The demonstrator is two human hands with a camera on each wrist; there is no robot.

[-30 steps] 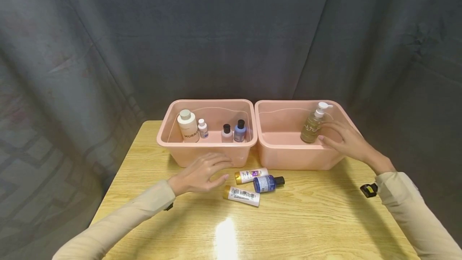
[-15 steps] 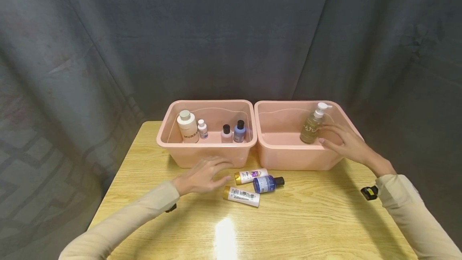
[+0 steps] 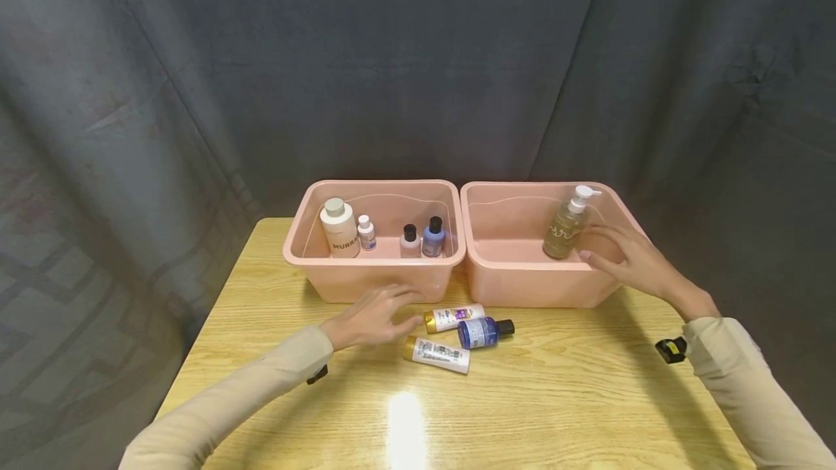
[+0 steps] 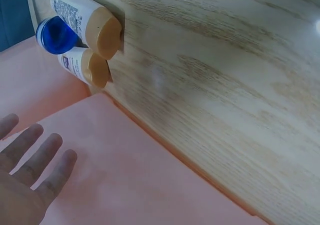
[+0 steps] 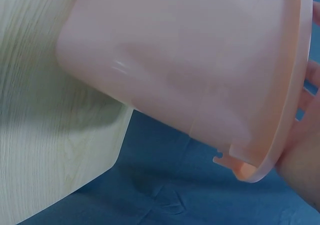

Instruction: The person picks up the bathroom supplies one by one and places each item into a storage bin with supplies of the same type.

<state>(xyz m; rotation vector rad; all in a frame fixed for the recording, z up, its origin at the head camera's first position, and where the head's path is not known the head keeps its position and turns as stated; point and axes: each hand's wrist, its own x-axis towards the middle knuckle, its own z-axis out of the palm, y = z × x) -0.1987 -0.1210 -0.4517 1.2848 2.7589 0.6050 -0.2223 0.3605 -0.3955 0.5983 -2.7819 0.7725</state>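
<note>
My left hand hovers over the table in front of the left pink bin, fingers extended. Just right of its fingertips lie a white tube with a gold cap and purple label, a blue bottle with a black cap and a second white tube. In the left wrist view the fingers are spread beside the bin's wall. My right hand reaches over the right pink bin's rim, fingers loosely bent right beside an upright pump bottle. In the right wrist view the bin's wall hides most of that hand.
Standing in the left bin are a large white bottle, a small white bottle, a pinkish bottle with a black cap and a blue one. Both bins stand side by side at the back of the wooden table, before a dark curtain.
My left hand has shifted slightly right, closer to the tubes. My right hand's fingers have drawn slightly right, away from the pump bottle, which stays upright in the bin.
</note>
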